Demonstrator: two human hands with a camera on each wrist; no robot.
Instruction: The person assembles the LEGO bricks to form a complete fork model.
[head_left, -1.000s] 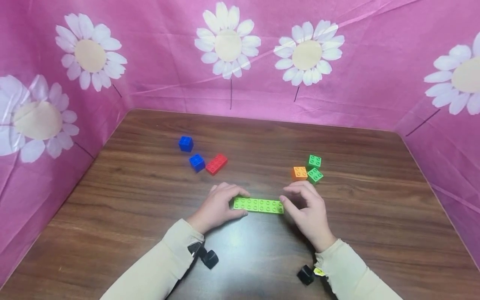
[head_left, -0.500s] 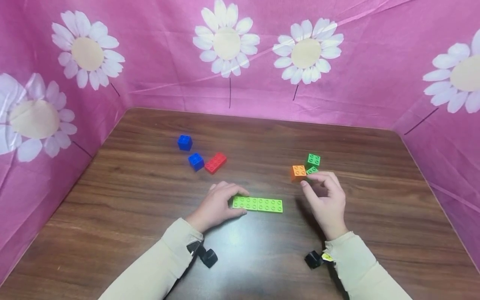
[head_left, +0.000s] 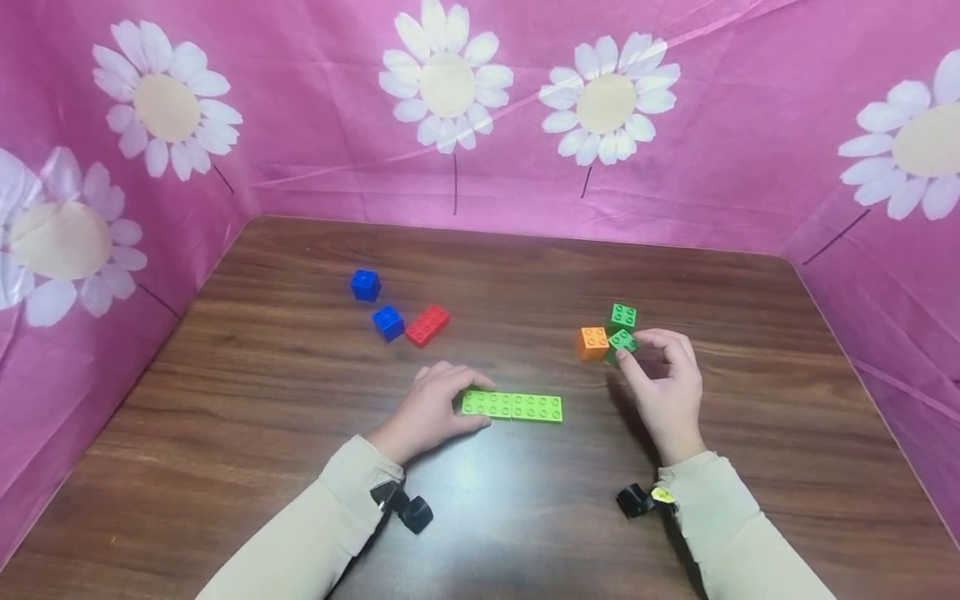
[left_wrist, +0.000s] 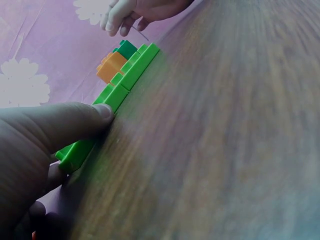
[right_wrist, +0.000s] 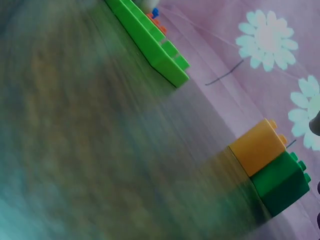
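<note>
At the left of the head view, we see a far blue brick on the wooden table, with a near blue brick a little closer to us. A red brick lies slantwise just beside the nearer one. In front of these, the left hand grips the outer end of the left lime brick, thumb along its near side and fingers along its far side. The right lime brick sits end to end with it, a thin seam between them, both flat with studs up.

Further right, we find an orange brick, with a near green brick close beside it and a far green brick behind that. The right hand reaches in at the near green brick, thumb and forefinger parted; with the fingers mostly cut off in the right wrist view, we cannot be sure they touch it. Behind everything, we see pink cloth printed with white daisies.
</note>
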